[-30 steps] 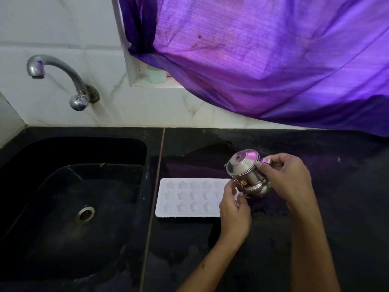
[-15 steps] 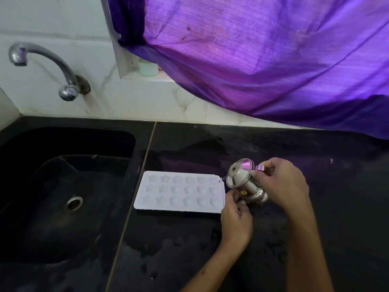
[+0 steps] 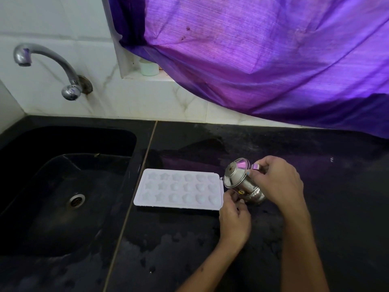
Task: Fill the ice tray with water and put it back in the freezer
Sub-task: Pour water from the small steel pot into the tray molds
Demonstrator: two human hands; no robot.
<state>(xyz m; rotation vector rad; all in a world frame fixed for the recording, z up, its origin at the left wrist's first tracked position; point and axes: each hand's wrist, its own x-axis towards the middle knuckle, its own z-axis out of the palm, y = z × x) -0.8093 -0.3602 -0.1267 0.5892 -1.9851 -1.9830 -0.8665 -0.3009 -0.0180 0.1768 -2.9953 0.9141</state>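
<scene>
A white ice tray (image 3: 179, 189) with star and heart moulds lies flat on the black counter (image 3: 315, 186), just right of the sink. A small lidded steel jug (image 3: 242, 182) is tilted to the left, its spout at the tray's right edge. My right hand (image 3: 277, 182) grips the jug's handle. My left hand (image 3: 234, 220) sits below the jug with curled fingertips pinching the tray's right edge under the spout. No stream of water can be made out.
A black sink (image 3: 63, 197) with a metal drain fills the left side. A chrome tap (image 3: 48, 68) juts from the white tiled wall above it. A purple curtain (image 3: 263, 55) hangs over the counter's back. A small pale cup (image 3: 149, 67) stands on the sill. Wet patches mark the counter's front.
The jug has tipped further to the left toward the tray's right edge. Both hands keep their hold; the view has shifted slightly.
</scene>
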